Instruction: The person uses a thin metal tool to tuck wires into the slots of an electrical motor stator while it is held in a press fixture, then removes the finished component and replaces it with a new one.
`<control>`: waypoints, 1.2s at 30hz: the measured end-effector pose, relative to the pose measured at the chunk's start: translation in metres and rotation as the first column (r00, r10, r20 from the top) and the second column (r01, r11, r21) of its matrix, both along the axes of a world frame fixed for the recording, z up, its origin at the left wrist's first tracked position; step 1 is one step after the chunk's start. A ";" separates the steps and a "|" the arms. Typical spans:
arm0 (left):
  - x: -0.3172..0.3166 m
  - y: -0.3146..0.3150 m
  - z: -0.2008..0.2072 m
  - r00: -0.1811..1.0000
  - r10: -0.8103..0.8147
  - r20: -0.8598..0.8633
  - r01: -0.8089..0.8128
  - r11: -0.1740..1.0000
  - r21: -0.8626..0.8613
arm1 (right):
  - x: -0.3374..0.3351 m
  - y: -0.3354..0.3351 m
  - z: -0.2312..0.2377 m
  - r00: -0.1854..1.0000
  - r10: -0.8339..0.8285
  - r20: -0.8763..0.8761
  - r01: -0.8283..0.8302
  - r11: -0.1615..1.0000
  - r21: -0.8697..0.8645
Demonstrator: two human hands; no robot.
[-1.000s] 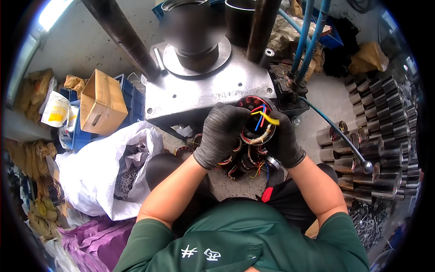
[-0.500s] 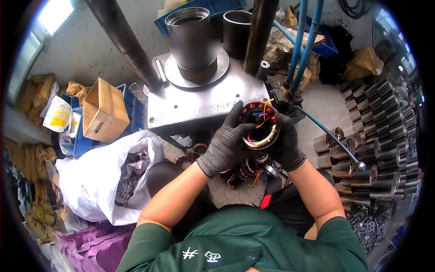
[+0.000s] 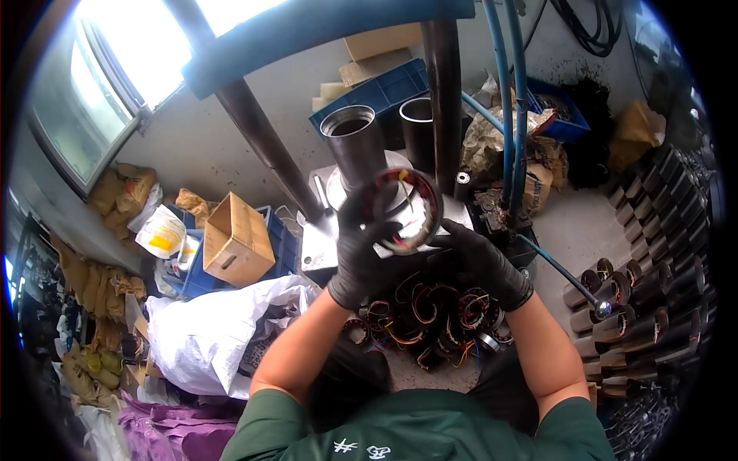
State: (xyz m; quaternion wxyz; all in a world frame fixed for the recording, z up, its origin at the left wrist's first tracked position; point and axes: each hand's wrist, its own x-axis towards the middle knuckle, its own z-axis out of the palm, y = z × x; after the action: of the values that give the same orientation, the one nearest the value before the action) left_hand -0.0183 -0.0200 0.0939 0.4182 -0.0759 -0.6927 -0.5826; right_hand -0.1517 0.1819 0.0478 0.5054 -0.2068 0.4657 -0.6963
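Both of my hands wear dark grey gloves and hold a motor stator [image 3: 433, 201], a ring with red windings, pale lacing and a yellow wire. It is raised before the press, slightly blurred and tilted so its opening faces me. My left hand [image 3: 357, 257] is wrapped round its left side, with the thumb at the lower rim. My right hand [image 3: 490, 265] pinches the lower right rim with its fingertips. Behind the stator a hollow metal cylinder [image 3: 357, 157] stands upright on a round plate on the press bed [image 3: 317, 250]. Below my hands lie several more wound stators [image 3: 415, 315].
A dark post [image 3: 269, 154] and another post [image 3: 441, 100] flank the press bed, under a blue crossbeam [image 3: 330, 34]. A ball-ended lever [image 3: 603, 309] juts out at right, near rows of metal cylinders [image 3: 653, 284]. A cardboard box [image 3: 240, 240] and white sack [image 3: 200, 338] are at left.
My view has tilted up, showing the blue crossbeam and window. My hands have lifted the stator toward the cylinder and turned its opening toward me. My right hand's hold has shifted to its fingertips.
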 end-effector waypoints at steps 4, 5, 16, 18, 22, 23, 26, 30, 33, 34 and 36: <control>-0.051 -0.066 0.050 0.899 0.348 -0.264 -0.436 0.676 -0.594 | -0.017 0.015 -0.016 0.792 -0.035 -0.610 -0.035 0.994 -0.102; -0.062 -0.088 0.057 0.868 0.419 -0.267 -0.485 0.592 -0.643 | -0.016 0.012 -0.019 0.702 -0.040 -0.711 -0.060 0.992 -0.115; -0.120 -0.159 0.092 0.880 0.312 0.359 -0.192 0.924 -0.331 | 0.011 0.010 0.009 0.821 0.168 -0.546 -0.071 0.978 0.194; -0.120 -0.161 0.096 0.877 0.324 0.354 -0.242 0.936 -0.257 | 0.012 0.011 0.008 0.819 0.184 -0.544 -0.078 0.974 0.212; -0.124 -0.171 0.101 0.796 0.591 0.132 -0.408 0.685 -0.604 | 0.013 0.008 0.005 0.736 0.219 -0.641 -0.118 0.973 0.197; -0.123 -0.178 0.102 0.761 0.648 0.019 -0.443 0.541 -0.714 | 0.014 0.008 0.006 0.701 0.232 -0.675 -0.136 0.972 0.193; -0.127 -0.178 0.119 0.767 0.607 0.210 -0.285 0.614 -0.736 | 0.005 0.006 -0.003 0.598 0.268 -0.755 -0.186 0.963 0.195; -0.125 -0.181 0.113 0.794 0.535 0.291 -0.175 0.658 -0.733 | 0.017 0.016 0.015 0.650 0.285 -0.704 -0.257 0.955 0.149; -0.127 -0.169 0.103 0.789 0.531 0.308 -0.204 0.699 -0.685 | 0.013 0.018 0.017 0.545 0.289 -0.787 -0.216 0.955 0.202; -0.127 -0.176 0.093 0.789 0.544 0.285 -0.230 0.693 -0.684 | 0.015 0.019 0.019 0.517 0.300 -0.801 -0.208 0.952 0.223; -0.128 -0.188 0.078 0.778 0.569 0.266 -0.277 0.691 -0.667 | 0.017 0.020 0.017 0.436 0.302 -0.848 -0.174 0.953 0.250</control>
State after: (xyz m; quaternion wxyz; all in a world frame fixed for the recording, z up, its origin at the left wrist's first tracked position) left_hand -0.1463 -0.2078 0.1717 0.3252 0.1025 -0.9140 -0.2199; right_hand -0.1345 0.2022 0.0651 0.2997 -0.5654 0.6667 -0.3823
